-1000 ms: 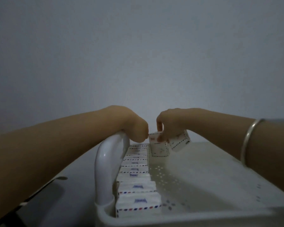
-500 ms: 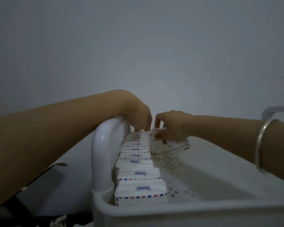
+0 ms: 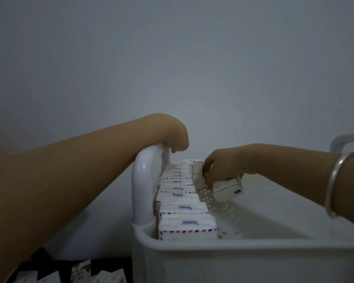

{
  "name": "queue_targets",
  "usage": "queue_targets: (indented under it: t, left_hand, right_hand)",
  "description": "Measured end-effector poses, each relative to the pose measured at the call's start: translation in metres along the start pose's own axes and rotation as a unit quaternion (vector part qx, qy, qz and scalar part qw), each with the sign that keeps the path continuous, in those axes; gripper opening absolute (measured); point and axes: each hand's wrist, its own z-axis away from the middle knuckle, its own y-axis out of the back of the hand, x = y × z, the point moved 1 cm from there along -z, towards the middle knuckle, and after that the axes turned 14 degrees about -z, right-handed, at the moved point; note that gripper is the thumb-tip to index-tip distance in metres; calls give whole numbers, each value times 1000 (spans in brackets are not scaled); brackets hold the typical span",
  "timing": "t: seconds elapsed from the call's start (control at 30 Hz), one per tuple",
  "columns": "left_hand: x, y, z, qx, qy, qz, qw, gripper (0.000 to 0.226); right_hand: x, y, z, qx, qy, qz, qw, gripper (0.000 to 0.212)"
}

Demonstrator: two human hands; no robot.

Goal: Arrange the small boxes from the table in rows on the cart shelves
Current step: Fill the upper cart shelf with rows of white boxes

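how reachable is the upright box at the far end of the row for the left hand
Probably yes. The left hand hangs over the cart handle just above that end of the row, with nothing between it and the upright box. The right hand touches only its right side.

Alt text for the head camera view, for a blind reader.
The right hand holds a tilted small box over a cart shelf, beside a row of boxes along its left edge; the left hand hangs over the handle.

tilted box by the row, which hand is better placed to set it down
Right: the right hand grips the tilted box just over the shelf, beside the row. The left hand hangs over the cart handle.
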Motion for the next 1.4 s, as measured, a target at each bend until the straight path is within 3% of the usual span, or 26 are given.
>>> queue_targets:
  t: [0.1,0.27,0.33,0.4,0.47,0.53,0.67,0.8,1.03,1.13,1.27,1.4]
  left_hand:
    - [-6,-2,-1,-85,3,89,992,35]
    - [-6,-2,7,-70,18,157,985,35]
    - [-9,1,10,-7,31,158,987,31]
    - [-18,5,13,110,94,137,980,19]
    - [-28,10,18,236,156,131,950,10]
    - [-35,12,20,296,168,166,926,12]
    - [-36,11,36,349,133,202,906,26]
    - [-28,6,59,393,75,174,900,28]
    - [-33,6,97,389,60,231,890,27]
    - [-26,-2,122,436,33,218,872,28]
    - [1,-18,158,503,-42,278,817,23]
    - [13,-54,196,542,-65,311,778,23]
  right_hand:
    - [-7,-6,-1,-23,17,-28,999,35]
    - [-19,-12,2,-37,17,-9,999,36]
    - [-14,-4,10,-35,3,11,999,39]
    - [-13,8,24,36,15,72,997,49]
    - [-20,18,44,132,57,101,984,58]
    - [-29,19,72,182,137,70,971,48]
    - [-35,-1,138,229,274,52,932,30]
    - [-30,-25,177,221,337,66,913,30]
    - [-16,-31,172,166,262,-104,945,44]
    - [-11,-27,178,135,231,-153,951,47]
    - [-10,-32,186,170,201,-54,963,57]
    - [-16,-52,207,280,248,12,927,53]
